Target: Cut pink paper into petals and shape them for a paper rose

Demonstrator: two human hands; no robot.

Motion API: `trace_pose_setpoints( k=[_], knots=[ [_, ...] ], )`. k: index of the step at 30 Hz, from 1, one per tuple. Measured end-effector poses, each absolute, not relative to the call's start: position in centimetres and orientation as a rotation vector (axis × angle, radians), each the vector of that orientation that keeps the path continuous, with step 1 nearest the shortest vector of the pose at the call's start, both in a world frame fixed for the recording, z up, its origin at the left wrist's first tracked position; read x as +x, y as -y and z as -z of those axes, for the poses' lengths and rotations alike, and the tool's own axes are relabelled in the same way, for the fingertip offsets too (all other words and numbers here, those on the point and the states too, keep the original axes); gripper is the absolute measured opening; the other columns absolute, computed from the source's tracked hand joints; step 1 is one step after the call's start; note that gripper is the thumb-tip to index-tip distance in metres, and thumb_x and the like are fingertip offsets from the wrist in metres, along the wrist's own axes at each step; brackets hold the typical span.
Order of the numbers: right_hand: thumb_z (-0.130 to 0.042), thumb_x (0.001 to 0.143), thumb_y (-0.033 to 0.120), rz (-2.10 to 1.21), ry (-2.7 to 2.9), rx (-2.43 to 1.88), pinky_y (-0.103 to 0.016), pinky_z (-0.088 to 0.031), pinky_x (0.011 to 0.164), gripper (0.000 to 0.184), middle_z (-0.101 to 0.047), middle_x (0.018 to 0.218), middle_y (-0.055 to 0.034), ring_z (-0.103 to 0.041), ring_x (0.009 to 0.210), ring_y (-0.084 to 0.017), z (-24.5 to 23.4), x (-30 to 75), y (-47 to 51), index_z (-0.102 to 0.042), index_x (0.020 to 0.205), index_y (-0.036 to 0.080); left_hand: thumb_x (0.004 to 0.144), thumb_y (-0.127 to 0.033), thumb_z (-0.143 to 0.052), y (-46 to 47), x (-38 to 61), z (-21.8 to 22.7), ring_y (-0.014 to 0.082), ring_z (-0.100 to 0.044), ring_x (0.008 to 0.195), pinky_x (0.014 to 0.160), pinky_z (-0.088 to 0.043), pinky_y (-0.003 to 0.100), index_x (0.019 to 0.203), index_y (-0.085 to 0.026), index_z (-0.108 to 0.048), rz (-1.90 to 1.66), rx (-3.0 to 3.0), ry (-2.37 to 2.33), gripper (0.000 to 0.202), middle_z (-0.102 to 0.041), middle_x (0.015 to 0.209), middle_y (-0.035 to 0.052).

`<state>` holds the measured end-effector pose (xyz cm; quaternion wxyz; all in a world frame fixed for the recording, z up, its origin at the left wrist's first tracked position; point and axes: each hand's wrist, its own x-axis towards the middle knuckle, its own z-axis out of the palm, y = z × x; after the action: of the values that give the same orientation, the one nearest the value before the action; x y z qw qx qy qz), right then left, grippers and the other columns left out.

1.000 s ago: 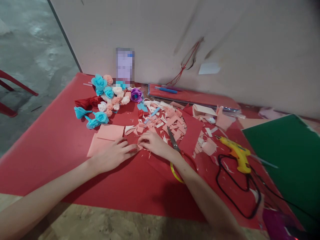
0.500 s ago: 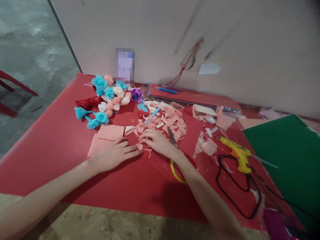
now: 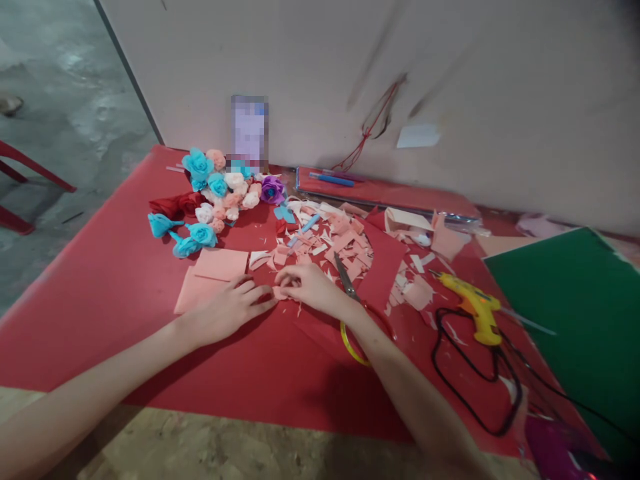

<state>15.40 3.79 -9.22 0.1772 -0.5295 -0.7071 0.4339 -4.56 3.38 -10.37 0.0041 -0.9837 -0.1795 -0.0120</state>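
My left hand (image 3: 233, 310) lies low over the red tabletop, fingers apart, its fingertips beside a small pink paper piece (image 3: 279, 292). That piece is at the fingertips of my right hand (image 3: 310, 287), whose thumb and fingers are pinched together on it. Under and behind my left hand are folded pink paper sheets (image 3: 220, 263). Scissors (image 3: 345, 277) with yellow handles lie partly hidden under my right forearm. Beyond both hands spreads a heap of pink and white paper scraps (image 3: 350, 240).
Blue, pink, white, red and purple paper flowers (image 3: 217, 187) cluster at the back left, before a blurred phone (image 3: 250, 130). A yellow glue gun (image 3: 473, 303) with a looped black cord and a green board (image 3: 565, 320) lie right. A red chair (image 3: 35, 167) stands left.
My right hand's fingers have drawn in and down onto the small pink piece. The left fingertips have pulled back slightly and bent more.
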Motion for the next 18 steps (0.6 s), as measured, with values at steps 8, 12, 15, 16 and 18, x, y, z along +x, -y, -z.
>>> trace_pose_setpoints(
  k=[8, 12, 15, 16, 18],
  knots=[
    [-0.058, 0.078, 0.014, -1.197, 1.976, -1.599, -0.026, -0.049, 0.061, 0.007, -0.061, 0.067, 0.0027, -0.058, 0.059, -0.009, 10.0, 14.85, -3.7, -0.058, 0.084, 0.011, 0.086, -0.011, -0.034, -3.35, -4.52, 10.22, 0.0201, -0.045, 0.091, 0.088, -0.033, 0.034, 0.123, -0.018, -0.043, 0.07, -3.077, 0.577, 0.038, -0.051, 0.114, 0.008],
    [-0.056, 0.08, 0.014, -1.159, 1.997, -1.624, -0.028, -0.049, 0.064, 0.006, -0.06, 0.069, 0.0023, -0.059, 0.064, -0.01, 9.7, 14.57, -3.51, -0.058, 0.085, 0.011, 0.086, -0.01, -0.033, -3.4, -4.47, 10.22, 0.0203, -0.044, 0.094, 0.09, -0.031, 0.035, 0.12, -0.017, -0.046, 0.056, -3.095, 0.544, 0.037, -0.05, 0.117, 0.0059],
    [-0.055, 0.081, 0.015, -1.13, 2.016, -1.639, -0.028, -0.049, 0.063, 0.006, -0.059, 0.067, 0.0028, -0.058, 0.062, -0.01, 9.61, 14.49, -3.43, -0.058, 0.085, 0.011, 0.086, -0.009, -0.033, -3.48, -4.51, 10.28, 0.0205, -0.044, 0.093, 0.092, -0.03, 0.036, 0.123, -0.014, -0.043, 0.036, -3.113, 0.526, 0.038, -0.05, 0.118, 0.0051],
    [-0.055, 0.081, 0.016, -1.123, 2.022, -1.641, -0.027, -0.049, 0.062, 0.007, -0.059, 0.067, 0.0029, -0.058, 0.061, -0.01, 9.58, 14.49, -3.41, -0.058, 0.085, 0.011, 0.086, -0.009, -0.033, -3.5, -4.53, 10.26, 0.0206, -0.044, 0.093, 0.092, -0.03, 0.036, 0.124, -0.014, -0.041, 0.029, -3.12, 0.525, 0.039, -0.051, 0.119, 0.0049],
    [-0.055, 0.081, 0.016, -1.114, 2.034, -1.644, -0.026, -0.048, 0.06, 0.007, -0.059, 0.067, 0.0028, -0.057, 0.059, -0.009, 9.49, 14.5, -3.38, -0.058, 0.085, 0.011, 0.086, -0.009, -0.033, -3.52, -4.57, 10.17, 0.0207, -0.044, 0.094, 0.092, -0.03, 0.036, 0.125, -0.014, -0.04, 0.022, -3.129, 0.528, 0.039, -0.051, 0.119, 0.0042]
  ],
)
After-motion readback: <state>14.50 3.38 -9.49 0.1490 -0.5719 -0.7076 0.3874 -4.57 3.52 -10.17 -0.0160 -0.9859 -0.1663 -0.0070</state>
